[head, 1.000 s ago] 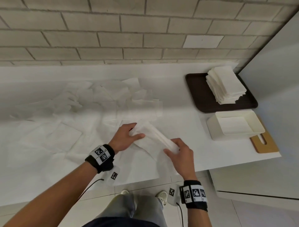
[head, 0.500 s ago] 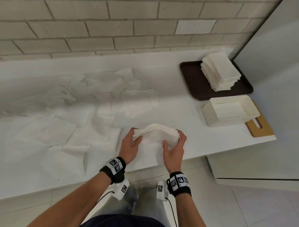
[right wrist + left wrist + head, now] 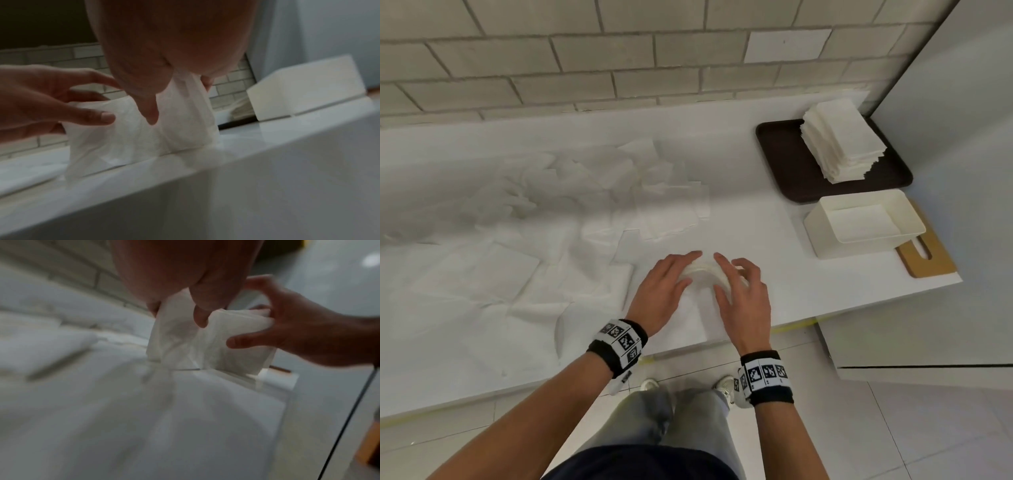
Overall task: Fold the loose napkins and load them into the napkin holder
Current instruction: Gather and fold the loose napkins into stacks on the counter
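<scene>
- A second ago the napkin [image 3: 700, 274] was stretched slantwise between the hands; now it stands doubled on its lower edge on the table [image 3: 774, 260], bowed into an arch.
- The left hand [image 3: 662, 291] pinches one end, thumb in front; the right hand [image 3: 743, 298] pinches the other — both are grasping it.
- That squaring-up suggests this fold is nearly done.
- The napkin holder [image 3: 859, 228] sits well off to the right, just in front of the dark tray [image 3: 784, 164] with its folded stack [image 3: 842, 137].
- Loose napkins [image 3: 517, 246] cover the left side — plenty left.
</scene>
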